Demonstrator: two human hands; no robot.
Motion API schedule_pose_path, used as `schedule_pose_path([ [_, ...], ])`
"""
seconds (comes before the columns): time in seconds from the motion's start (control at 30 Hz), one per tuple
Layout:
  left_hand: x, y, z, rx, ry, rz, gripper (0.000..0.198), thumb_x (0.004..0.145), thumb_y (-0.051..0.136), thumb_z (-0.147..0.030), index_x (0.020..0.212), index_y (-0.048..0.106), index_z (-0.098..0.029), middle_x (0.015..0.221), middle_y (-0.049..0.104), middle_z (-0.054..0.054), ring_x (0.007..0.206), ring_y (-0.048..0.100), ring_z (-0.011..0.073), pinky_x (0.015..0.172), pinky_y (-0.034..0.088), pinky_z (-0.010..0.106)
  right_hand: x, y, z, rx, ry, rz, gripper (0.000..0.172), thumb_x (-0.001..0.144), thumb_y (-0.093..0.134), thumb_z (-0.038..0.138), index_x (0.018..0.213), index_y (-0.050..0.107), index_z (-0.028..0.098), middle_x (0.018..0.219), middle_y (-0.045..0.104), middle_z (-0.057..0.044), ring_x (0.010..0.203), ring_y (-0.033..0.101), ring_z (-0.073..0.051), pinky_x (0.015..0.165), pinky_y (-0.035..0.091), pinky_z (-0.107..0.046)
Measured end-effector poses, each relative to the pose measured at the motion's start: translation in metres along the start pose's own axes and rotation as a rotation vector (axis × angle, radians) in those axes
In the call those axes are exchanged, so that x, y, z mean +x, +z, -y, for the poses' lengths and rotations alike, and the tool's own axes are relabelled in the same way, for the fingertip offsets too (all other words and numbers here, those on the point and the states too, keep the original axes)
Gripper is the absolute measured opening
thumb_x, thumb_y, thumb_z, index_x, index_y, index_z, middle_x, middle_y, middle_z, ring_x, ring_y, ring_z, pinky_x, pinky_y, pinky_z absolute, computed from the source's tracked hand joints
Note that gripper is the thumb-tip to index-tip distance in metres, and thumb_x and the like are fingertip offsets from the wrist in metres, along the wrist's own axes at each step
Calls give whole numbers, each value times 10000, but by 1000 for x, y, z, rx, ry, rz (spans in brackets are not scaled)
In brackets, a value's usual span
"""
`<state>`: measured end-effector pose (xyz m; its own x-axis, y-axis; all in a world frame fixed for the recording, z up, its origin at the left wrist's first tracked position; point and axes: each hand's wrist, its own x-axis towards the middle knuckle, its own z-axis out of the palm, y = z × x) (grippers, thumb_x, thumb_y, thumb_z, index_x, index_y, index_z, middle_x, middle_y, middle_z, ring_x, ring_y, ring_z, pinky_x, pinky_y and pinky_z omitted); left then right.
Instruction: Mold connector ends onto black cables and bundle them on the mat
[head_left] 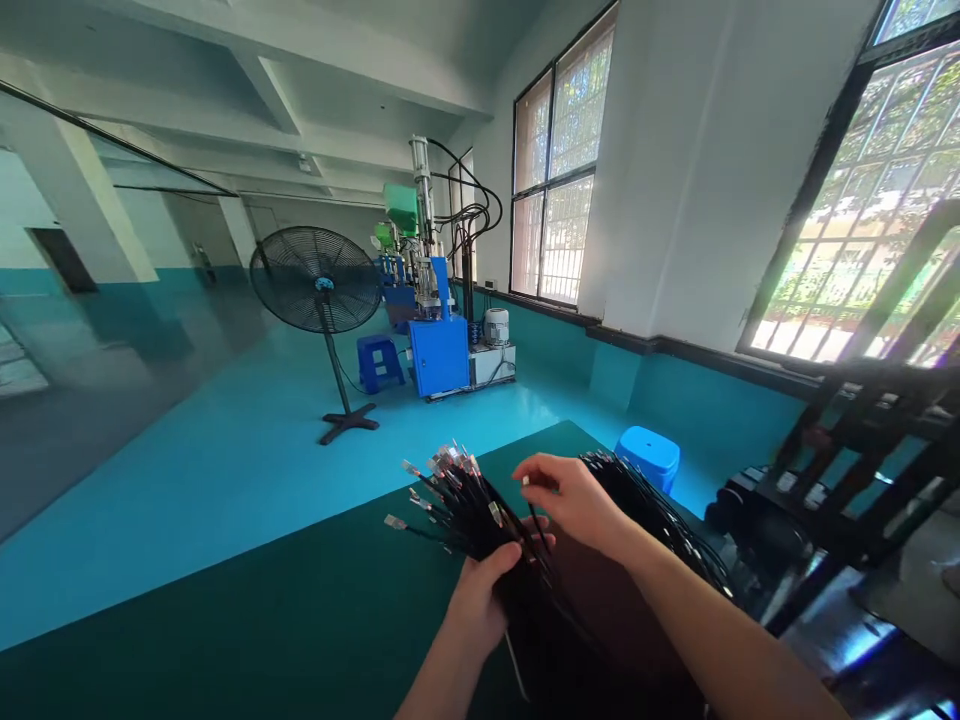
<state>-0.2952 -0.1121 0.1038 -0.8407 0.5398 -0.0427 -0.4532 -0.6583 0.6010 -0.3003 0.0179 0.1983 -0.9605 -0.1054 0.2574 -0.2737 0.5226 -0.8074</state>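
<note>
Teal floor [225,470], standing fan [316,280], blue machine [439,350], barred sunlit windows [555,170], blue stool [648,456]

Cable bundle held over the worktop, with the floor and machines beyond

The left hand [480,600] holds a cable bundle [457,500] over the worktop [262,620]. Just to its right, the right hand [570,500] pinches a single cable [534,515]. A cable heap [660,520] lies behind that hand. A stool [649,455] stands past the worktop's far edge. Farther back, a fan [319,280] stands left of a machine [439,340].
</note>
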Motion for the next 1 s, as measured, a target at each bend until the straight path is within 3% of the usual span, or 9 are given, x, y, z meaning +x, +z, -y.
schedule_pose_path([
  [0.07,0,6,-3,-29,-15,49,263,601,743,-212,821,613,-148,909,644,93,907,589,262,812,466,366,5,-1,6,28,-22,-151,144,729,519,140,838,611,152,654,532,16,603,471,-107,560,387,-221],
  [0.3,4,17,-6,-49,149,89,184,616,702,-165,754,580,-173,864,613,41,1021,530,233,902,423,357,6,-21,38,-85,-166,-274,135,762,499,176,829,616,163,711,607,-8,638,524,-128,597,412,-251],
  [0.33,4,17,-5,-70,161,112,191,602,707,-175,743,578,-178,871,608,38,1072,497,239,917,414,356,5,-25,39,-120,-171,-245,134,763,498,172,828,616,164,726,615,-10,650,532,-129,602,414,-251],
  [0.47,-2,17,-1,-103,141,191,277,513,743,-210,745,591,-191,941,590,41,1177,394,281,940,400,396,5,-36,37,-188,-2,202,158,714,497,94,797,621,147,590,564,17,515,496,-109,497,388,-226],
  [0.5,-4,17,-1,-94,142,205,286,507,746,-214,748,594,-190,995,580,46,1193,374,291,945,395,404,6,-37,35,-161,36,246,158,711,496,91,798,618,142,563,537,26,479,474,-101,470,378,-220],
  [0.7,-12,20,2,-88,135,319,276,539,754,-245,758,592,-202,1148,534,50,1188,382,292,971,340,417,19,-35,5,-321,20,-17,174,718,497,92,802,638,149,517,501,30,493,469,-108,476,333,-214],
  [0.83,-16,30,5,35,148,501,338,501,779,-306,723,557,-180,980,578,79,1074,468,329,904,367,444,32,-17,-21,-358,27,-44,181,642,525,48,710,661,147,530,519,18,532,473,-125,518,325,-237],
  [0.93,-16,37,4,115,148,549,293,595,740,-334,756,555,-174,831,535,58,952,518,276,856,390,402,37,-10,-19,-289,46,-105,187,684,495,79,791,644,116,559,522,13,525,481,-121,519,362,-237],
  [1.0,-13,38,3,117,138,483,266,658,702,-339,804,559,-168,807,502,46,809,534,208,772,418,346,36,-13,-3,-178,35,-145,203,732,474,128,882,608,102,579,516,19,501,485,-106,506,396,-223],
])
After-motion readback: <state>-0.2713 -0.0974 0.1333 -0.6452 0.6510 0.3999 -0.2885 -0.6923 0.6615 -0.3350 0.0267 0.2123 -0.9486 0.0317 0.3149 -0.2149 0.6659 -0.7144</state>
